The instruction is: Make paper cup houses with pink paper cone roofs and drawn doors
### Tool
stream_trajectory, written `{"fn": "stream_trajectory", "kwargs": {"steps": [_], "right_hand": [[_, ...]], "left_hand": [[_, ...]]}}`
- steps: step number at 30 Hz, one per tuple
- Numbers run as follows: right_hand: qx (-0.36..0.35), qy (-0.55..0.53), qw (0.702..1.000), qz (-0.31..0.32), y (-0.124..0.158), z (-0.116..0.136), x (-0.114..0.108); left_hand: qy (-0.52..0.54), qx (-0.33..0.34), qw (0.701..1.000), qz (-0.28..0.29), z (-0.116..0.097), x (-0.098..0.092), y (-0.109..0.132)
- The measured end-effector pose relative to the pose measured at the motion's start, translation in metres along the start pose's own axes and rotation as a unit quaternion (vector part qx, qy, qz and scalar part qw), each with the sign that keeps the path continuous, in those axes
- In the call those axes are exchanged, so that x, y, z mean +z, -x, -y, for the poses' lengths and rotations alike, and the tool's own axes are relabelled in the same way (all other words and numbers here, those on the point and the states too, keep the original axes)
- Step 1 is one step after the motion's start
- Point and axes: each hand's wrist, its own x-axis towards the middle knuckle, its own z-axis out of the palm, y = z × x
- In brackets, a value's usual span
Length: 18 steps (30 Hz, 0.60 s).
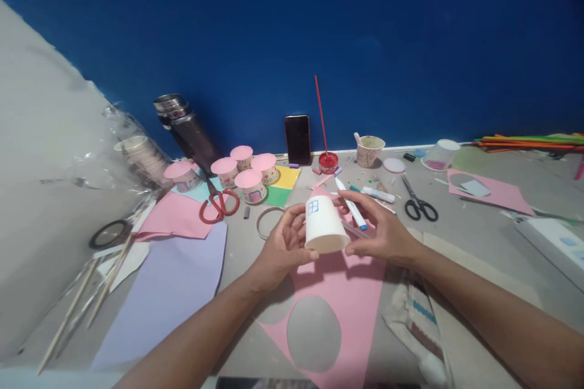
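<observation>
A white paper cup (325, 226) is held upside down and a little tilted, its open rim toward me. On its side is a small blue window drawing (312, 206). My left hand (289, 237) is closed around the cup's left side, thumb near the rim. My right hand (383, 228) grips a white marker with a blue end (350, 202) between its fingers, and its thumb is by the cup's right edge. Beneath both hands lies pink paper (351, 310) with round holes cut out.
Several decorated cups with pink tops (250, 179) stand at left, near red-handled scissors (219, 203) and a dark flask (189, 130). A phone (298, 140) leans on the blue wall. Black scissors (417, 203), a cloth (420, 316) and pink scraps (497, 191) lie right; purple paper (168, 298) lies left.
</observation>
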Motion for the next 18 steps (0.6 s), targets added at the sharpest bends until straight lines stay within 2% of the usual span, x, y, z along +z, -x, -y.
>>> {"fn": "stream_trajectory", "kwargs": {"steps": [7,10,14,18], "right_hand": [[0.019,-0.067,0.998,-0.008,0.001,-0.004,0.001],[0.014,-0.019,1.0,-0.01,0.001,-0.004,-0.005],[0.006,0.077,0.997,0.026,0.001,-0.002,-0.012],[0.005,0.084,0.995,0.062,0.0,0.001,-0.012]], "left_hand": [[0.0,-0.013,1.0,0.019,0.005,0.003,0.001],[-0.024,0.016,0.999,0.025,0.003,-0.002,0.0],[-0.134,0.042,0.99,0.008,-0.004,-0.01,0.003],[-0.209,0.037,0.977,-0.013,-0.007,-0.009,0.006]]}}
